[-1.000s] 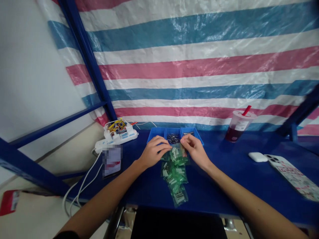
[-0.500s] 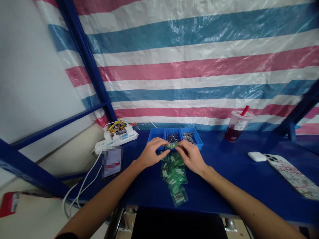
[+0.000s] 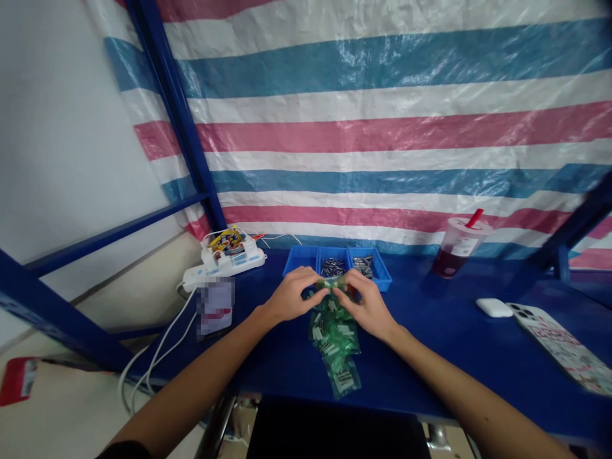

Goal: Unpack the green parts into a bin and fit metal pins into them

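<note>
Left hand: thumb and fingers nearly closed, pinching the left edge of 1 green plastic parts bag. Right hand: likewise nearly closed, pinching the right edge of the same bag, which spans the gap between the 2 hands.

Overlapping green parts bags, with pale rod-shaped pieces inside: on the table, below and between the hands, trailing toward the person; exact count unclear.

Blue plastic bins, 3, side by side: just beyond both hands. Middle bin: dark metal pins. Right bin, beyond the right hand: grey metal pins.

Lidded drink cup, dark red contents, 1 red straw: beyond and right of the right hand. White earbud case: well to the right of the right hand, beside 1 smartphone in patterned case.

White power strip: beyond and left of the left hand. Screened device, partly pixelated: left of the left hand, near white cables.
</note>
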Demonstrator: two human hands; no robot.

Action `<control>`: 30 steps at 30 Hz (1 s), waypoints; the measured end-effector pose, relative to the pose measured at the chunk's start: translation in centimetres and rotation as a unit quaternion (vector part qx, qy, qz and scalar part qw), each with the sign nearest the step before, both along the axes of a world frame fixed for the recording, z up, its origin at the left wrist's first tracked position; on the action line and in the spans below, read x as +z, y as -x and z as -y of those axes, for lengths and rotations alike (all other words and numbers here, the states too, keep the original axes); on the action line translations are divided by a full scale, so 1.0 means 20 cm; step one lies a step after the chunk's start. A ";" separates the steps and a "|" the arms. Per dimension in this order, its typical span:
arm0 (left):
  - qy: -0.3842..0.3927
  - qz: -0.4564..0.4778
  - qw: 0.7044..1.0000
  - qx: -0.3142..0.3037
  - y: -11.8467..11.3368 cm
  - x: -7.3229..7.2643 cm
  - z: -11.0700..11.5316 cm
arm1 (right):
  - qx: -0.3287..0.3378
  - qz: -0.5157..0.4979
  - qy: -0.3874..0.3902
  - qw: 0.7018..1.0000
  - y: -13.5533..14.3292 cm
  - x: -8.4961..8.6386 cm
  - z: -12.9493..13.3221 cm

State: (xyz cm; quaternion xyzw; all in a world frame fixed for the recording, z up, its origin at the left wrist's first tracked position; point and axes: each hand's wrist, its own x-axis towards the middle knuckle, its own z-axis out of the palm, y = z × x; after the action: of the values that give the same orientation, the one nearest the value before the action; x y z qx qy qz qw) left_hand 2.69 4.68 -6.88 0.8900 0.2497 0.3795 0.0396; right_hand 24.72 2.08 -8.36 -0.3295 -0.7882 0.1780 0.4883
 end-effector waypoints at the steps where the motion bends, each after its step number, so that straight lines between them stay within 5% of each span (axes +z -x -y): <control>1: 0.001 -0.002 1.000 -0.003 0.00 0.00 0.00 | 0.008 -0.004 0.009 1.000 0.00 0.00 0.00; 13: 0.044 0.040 0.998 -0.006 -0.03 -0.01 0.03 | 0.017 -0.013 0.046 0.999 0.01 -0.03 -0.01; 21: 0.001 0.119 0.992 0.039 -0.03 -0.01 0.01 | -0.067 0.007 -0.091 0.994 -0.02 -0.01 0.00; 30: 0.007 0.111 0.994 0.001 -0.02 -0.01 0.02 | -0.073 -0.015 -0.074 0.994 -0.03 -0.02 0.01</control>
State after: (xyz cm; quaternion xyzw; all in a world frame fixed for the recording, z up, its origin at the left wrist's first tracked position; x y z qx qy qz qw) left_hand 3.04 4.28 -7.12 0.8416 0.2474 0.4744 0.0734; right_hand 25.28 1.89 -8.75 -0.3466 -0.7656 0.0876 0.5348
